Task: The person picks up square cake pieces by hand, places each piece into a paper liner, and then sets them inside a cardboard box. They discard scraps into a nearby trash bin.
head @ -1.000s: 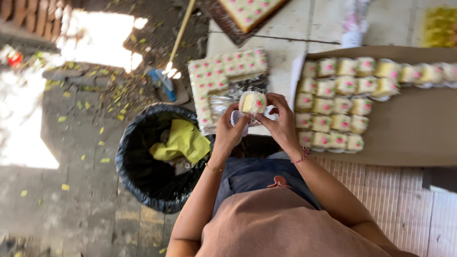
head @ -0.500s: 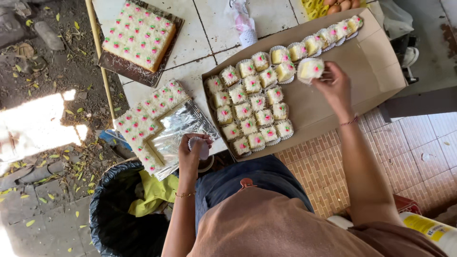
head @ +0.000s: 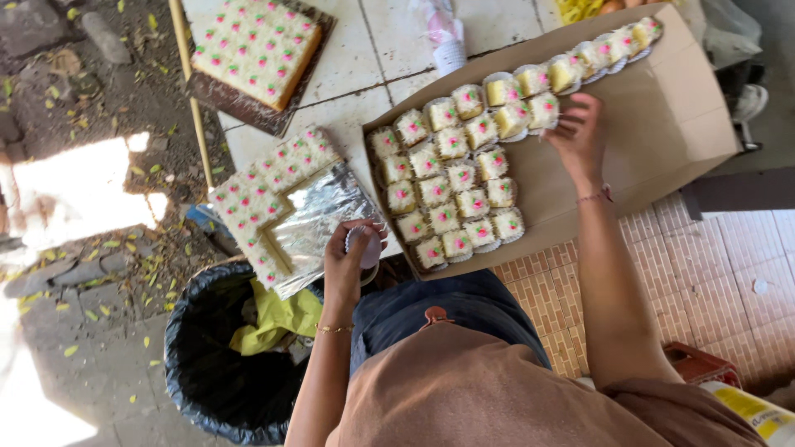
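Your right hand [head: 577, 132] rests open-fingered on a cake piece [head: 542, 109] at the far rows in the cardboard tray [head: 662, 124], while your left hand [head: 352, 258], nearer you, grips paper cups [head: 364, 247] beside the foil-lined cut cake [head: 265, 199].

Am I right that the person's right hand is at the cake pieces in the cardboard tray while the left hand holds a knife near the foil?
Not quite. In the head view the left hand holds a small stack of white paper cups, not a knife, beside the foil. The rest stands: the right hand is at the cake pieces in the cardboard tray.
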